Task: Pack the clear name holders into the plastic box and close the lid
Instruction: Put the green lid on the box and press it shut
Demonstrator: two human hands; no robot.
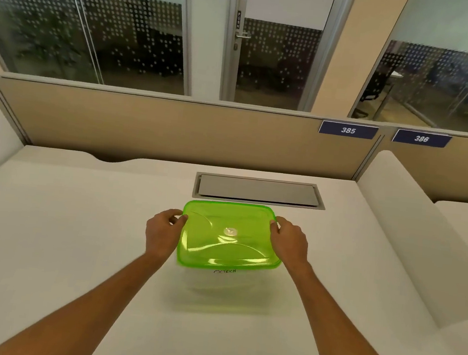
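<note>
While the green lid [228,236] sits on the clear plastic box [224,287] just before the cable hatch [258,191], the left hand [163,232] and right hand [289,241] grip its opposite edges on the white surface [62,231].

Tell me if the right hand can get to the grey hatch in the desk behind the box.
Probably yes. The right hand is on the green lid, and the grey hatch lies just beyond the box with bare desk between. It would have to let go of the lid first.
</note>
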